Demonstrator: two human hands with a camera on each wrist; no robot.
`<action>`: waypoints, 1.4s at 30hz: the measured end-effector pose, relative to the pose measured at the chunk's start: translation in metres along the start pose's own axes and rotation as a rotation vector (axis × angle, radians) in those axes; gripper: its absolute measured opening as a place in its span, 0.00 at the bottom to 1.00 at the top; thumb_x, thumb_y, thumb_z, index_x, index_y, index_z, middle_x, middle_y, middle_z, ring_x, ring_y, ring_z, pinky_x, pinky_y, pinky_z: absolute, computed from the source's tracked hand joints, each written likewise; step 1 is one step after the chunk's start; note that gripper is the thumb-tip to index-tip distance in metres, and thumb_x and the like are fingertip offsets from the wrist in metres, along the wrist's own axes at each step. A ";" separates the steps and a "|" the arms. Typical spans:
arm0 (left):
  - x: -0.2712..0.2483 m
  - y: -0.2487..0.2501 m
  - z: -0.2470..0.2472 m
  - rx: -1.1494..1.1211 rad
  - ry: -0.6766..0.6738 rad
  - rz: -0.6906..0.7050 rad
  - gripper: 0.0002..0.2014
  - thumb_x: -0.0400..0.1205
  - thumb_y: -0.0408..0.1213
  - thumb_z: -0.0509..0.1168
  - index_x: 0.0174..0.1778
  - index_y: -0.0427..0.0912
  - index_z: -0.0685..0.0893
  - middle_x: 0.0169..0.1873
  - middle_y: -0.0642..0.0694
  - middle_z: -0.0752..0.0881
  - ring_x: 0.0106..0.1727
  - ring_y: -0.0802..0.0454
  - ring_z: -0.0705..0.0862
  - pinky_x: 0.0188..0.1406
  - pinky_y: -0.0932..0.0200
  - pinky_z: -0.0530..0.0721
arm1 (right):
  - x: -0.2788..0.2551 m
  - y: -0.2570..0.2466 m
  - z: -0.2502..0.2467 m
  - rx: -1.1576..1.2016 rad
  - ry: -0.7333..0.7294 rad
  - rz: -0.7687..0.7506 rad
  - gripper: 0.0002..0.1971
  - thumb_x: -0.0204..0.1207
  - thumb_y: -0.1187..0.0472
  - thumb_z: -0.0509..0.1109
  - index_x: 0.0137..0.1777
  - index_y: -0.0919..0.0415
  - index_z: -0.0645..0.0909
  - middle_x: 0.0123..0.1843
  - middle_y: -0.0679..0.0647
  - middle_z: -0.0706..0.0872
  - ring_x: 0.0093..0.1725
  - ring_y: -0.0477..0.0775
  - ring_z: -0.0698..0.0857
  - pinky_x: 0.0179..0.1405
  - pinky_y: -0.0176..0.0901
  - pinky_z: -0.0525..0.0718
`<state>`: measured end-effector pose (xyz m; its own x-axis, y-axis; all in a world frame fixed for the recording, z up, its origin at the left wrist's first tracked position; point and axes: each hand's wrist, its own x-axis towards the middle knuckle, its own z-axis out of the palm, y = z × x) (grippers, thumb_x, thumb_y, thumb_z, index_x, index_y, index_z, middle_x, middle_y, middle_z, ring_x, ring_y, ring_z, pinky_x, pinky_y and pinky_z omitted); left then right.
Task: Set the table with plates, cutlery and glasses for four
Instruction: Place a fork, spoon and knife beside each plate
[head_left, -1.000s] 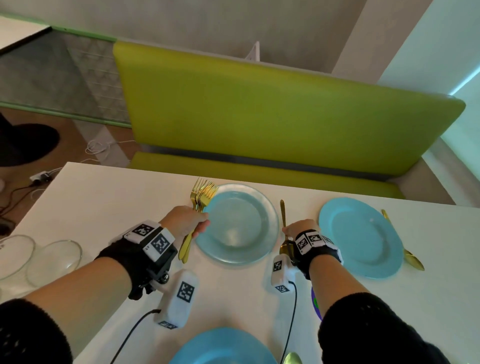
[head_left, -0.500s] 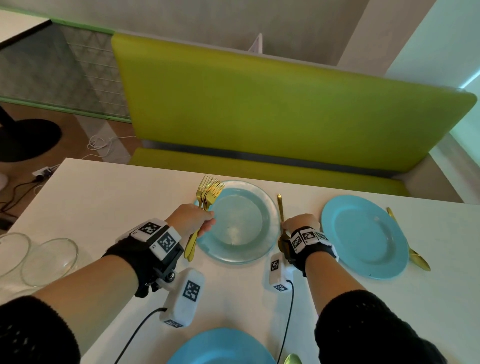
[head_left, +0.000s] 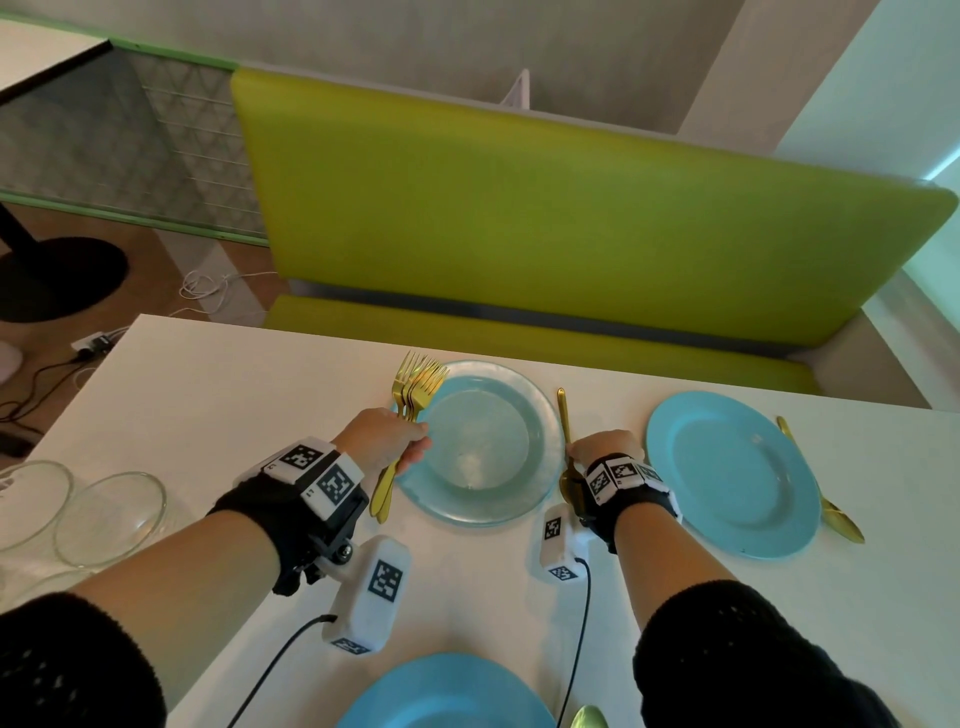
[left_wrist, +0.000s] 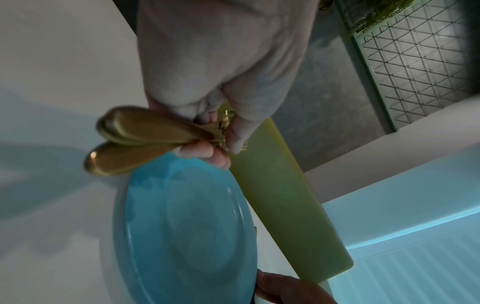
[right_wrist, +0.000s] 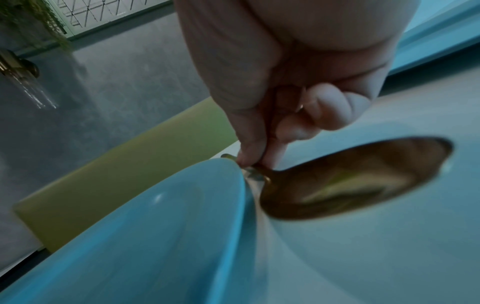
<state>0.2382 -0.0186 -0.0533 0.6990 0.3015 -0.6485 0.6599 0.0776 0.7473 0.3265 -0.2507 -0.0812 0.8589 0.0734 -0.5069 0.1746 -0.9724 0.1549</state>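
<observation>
The left hand (head_left: 382, 439) clutches a bundle of gold forks (head_left: 415, 387) at nine o'clock of the far blue plate (head_left: 485, 441); the right hand (head_left: 605, 449) pinches a gold spoon (right_wrist: 350, 181) at three o'clock. Loosening the bundle to free one fork could spill them all, clattering onto the plate rim.

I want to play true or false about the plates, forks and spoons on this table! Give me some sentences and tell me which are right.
1. The left hand holds a bunch of gold forks. True.
2. The right hand holds a glass. False: it pinches a gold spoon lying beside the middle plate.
3. The far right plate has gold cutlery on its right side. True.
4. The plates are red. False: they are blue.
5. Clear glass bowls sit at the left edge of the table. True.
</observation>
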 end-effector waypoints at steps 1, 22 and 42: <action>0.000 0.000 0.000 0.003 0.001 -0.002 0.11 0.82 0.33 0.64 0.33 0.35 0.80 0.29 0.42 0.83 0.28 0.52 0.75 0.28 0.62 0.72 | 0.003 0.002 0.000 -0.001 -0.019 -0.035 0.14 0.78 0.58 0.65 0.63 0.54 0.83 0.42 0.50 0.84 0.41 0.52 0.85 0.19 0.27 0.74; -0.027 0.004 0.033 0.209 -0.151 0.041 0.12 0.80 0.20 0.61 0.31 0.32 0.80 0.25 0.40 0.84 0.21 0.51 0.79 0.21 0.62 0.72 | -0.063 -0.063 -0.027 0.427 0.242 -0.572 0.10 0.77 0.60 0.69 0.53 0.53 0.89 0.57 0.51 0.89 0.58 0.53 0.84 0.61 0.45 0.80; -0.017 0.016 0.024 0.241 -0.067 0.069 0.16 0.83 0.22 0.53 0.29 0.32 0.75 0.21 0.44 0.84 0.32 0.46 0.78 0.29 0.60 0.73 | -0.033 0.035 -0.021 0.600 0.214 0.023 0.07 0.76 0.60 0.70 0.49 0.57 0.89 0.52 0.55 0.91 0.51 0.53 0.86 0.57 0.41 0.84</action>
<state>0.2431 -0.0454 -0.0337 0.7559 0.2344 -0.6113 0.6512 -0.1722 0.7391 0.3142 -0.2825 -0.0409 0.9472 0.0337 -0.3190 -0.0917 -0.9244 -0.3702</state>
